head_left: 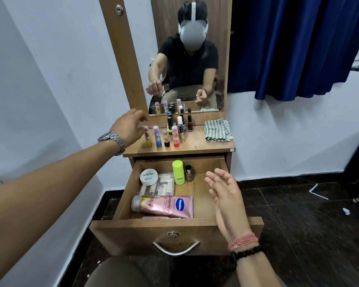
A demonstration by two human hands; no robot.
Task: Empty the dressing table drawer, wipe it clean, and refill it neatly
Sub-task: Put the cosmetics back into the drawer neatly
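On the left of the tabletop [197, 141], my left hand [129, 126] hangs just beside the yellow lip balm [147, 136], fingers relaxed and spread, holding nothing; I cannot tell whether a fingertip touches the cap. Next to it stand a blue lip balm [158, 136], a black-based lipstick [166, 139] and a red lip balm [175, 136], with a cluster of nail polish bottles [181, 126] behind them near the mirror [187, 59]. Further right a striped cloth [217, 130] lies folded on the tabletop, untouched.

Below, the drawer [174, 233] is pulled out and still part full: a white round tub [148, 177] at the back left resting on a clear packet [162, 184], a green bottle [178, 172] and a small dark bottle [189, 172] upright at the back, and a pink lotion tube [164, 205] lying across the front. My right hand [226, 193] hovers over the bare right side of the drawer, palm turned inward, fingers loosely spread, gripping nothing.

I judge we are midway through the emptying step. Next I would bring a hand down onto one of the remaining things, likely the green bottle or the tube, and lift it to free space on the tabletop without toppling the upright row. The wiping must wait until the drawer is bare.
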